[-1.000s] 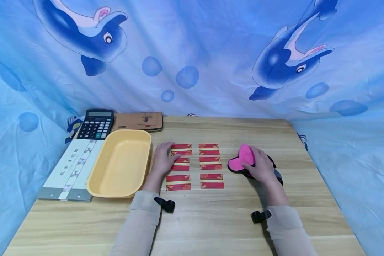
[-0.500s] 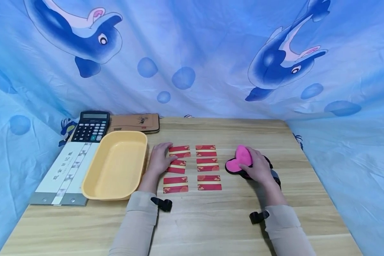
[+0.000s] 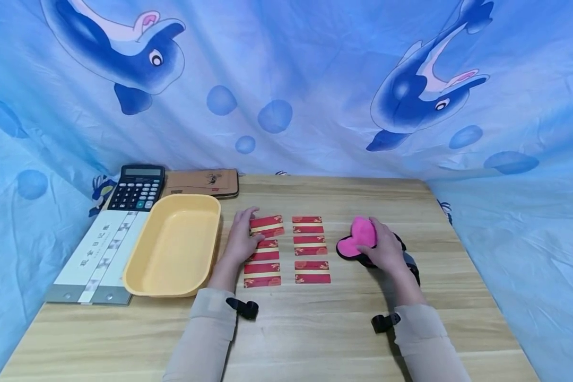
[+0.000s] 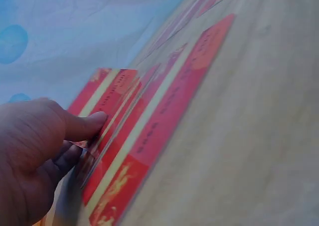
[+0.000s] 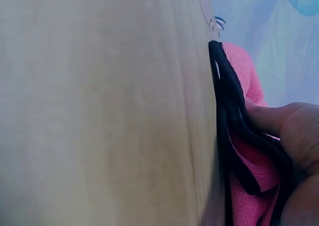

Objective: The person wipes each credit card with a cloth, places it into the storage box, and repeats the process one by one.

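Observation:
Red cards with a cream stripe lie in two columns on the wooden table [image 3: 334, 334]. At the far end of the left column, my left hand [image 3: 240, 241] pinches the left edge of a red card [image 3: 267, 226], which sits slightly askew. In the left wrist view the thumb lies on the card's printed face; the fingertips behind are partly hidden. Another red card [image 4: 144, 131] lies just nearer. My right hand [image 3: 385, 248] grips a folded pink fleece piece [image 3: 363, 233] with black edging, its thumb pressed into the soft pink side [image 5: 249, 79]; its far side is hidden.
Left of the cards stands a yellow plastic tray [image 3: 130, 276]. Beside it are a white ledger book [image 3: 86, 252], a black calculator [image 3: 136, 188] and a brown notebook [image 3: 200, 183]. The right column of red cards [image 3: 310, 245] lies between my hands. A dolphin-print curtain [image 3: 315, 63] hangs behind the table.
The far left card has shifted slightly left and tilted under my left hand. The middle left card first turned askew, then straightened. My right hand keeps holding the pink fleece piece.

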Action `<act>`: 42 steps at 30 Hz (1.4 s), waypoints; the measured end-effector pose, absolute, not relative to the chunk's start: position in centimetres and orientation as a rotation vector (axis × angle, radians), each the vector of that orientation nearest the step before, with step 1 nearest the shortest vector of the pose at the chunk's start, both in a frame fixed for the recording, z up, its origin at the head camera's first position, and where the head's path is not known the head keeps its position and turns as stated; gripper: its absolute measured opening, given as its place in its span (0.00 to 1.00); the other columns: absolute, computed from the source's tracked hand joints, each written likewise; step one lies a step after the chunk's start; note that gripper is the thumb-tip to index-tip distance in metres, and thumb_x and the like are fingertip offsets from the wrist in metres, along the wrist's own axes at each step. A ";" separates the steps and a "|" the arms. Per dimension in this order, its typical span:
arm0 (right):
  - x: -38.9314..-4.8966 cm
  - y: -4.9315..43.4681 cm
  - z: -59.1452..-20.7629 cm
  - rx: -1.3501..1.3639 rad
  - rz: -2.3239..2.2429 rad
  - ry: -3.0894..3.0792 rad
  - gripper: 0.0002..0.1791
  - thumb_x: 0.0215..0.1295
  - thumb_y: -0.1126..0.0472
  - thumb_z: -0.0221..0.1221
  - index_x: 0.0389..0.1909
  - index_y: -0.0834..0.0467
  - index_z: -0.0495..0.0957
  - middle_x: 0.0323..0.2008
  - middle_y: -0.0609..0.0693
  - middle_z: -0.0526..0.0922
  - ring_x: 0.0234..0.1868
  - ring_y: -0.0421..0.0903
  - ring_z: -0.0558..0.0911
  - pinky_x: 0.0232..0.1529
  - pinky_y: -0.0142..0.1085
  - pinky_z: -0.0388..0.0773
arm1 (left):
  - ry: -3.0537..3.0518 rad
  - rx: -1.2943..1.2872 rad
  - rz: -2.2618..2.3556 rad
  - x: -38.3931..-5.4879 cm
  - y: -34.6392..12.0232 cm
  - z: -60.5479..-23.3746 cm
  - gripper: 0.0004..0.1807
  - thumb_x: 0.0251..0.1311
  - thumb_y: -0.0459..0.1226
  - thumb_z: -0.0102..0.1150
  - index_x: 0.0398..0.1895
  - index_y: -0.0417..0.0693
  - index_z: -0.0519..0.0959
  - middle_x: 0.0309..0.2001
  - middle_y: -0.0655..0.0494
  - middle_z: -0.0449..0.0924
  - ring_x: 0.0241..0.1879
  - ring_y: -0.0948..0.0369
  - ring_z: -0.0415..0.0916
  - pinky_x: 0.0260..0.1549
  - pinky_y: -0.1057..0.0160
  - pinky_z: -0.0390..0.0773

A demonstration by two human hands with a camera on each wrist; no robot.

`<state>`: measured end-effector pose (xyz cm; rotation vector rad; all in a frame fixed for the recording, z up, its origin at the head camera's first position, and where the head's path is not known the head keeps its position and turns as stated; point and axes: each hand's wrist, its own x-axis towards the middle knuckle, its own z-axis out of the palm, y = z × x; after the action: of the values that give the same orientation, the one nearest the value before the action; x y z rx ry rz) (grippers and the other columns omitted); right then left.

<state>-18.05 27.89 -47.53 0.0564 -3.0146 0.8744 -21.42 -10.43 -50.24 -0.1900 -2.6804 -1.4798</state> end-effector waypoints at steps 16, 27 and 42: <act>-17.6 28.6 -46.4 -0.018 1.296 -2.733 0.29 0.66 0.61 0.64 0.66 0.62 0.70 0.54 0.65 0.79 0.50 0.57 0.78 0.50 0.43 0.77 | -2.377 0.039 -2.027 -19.0 -8.1 -45.9 0.15 0.69 0.32 0.61 0.57 0.44 0.76 0.52 0.42 0.83 0.42 0.48 0.86 0.40 0.57 0.87; -16.5 26.1 -43.4 0.068 1.497 -2.476 0.23 0.60 0.76 0.56 0.58 0.66 0.74 0.42 0.55 0.78 0.37 0.42 0.74 0.34 0.29 0.74 | -2.120 0.075 -2.401 -17.5 -7.7 -42.8 0.18 0.76 0.30 0.49 0.66 0.45 0.72 0.56 0.40 0.82 0.45 0.48 0.86 0.49 0.60 0.85; -13.8 21.0 -39.1 0.540 1.626 -2.070 0.10 0.56 0.76 0.59 0.39 0.75 0.75 0.32 0.42 0.82 0.27 0.37 0.76 0.23 0.27 0.74 | -2.185 -0.041 -2.440 -16.2 -6.6 -40.9 0.18 0.77 0.34 0.49 0.67 0.47 0.72 0.55 0.47 0.83 0.42 0.52 0.87 0.49 0.61 0.85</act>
<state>-13.84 21.01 -39.08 0.5399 -2.0702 1.6258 -16.24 -6.64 -40.90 -0.0405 -2.1846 -2.4399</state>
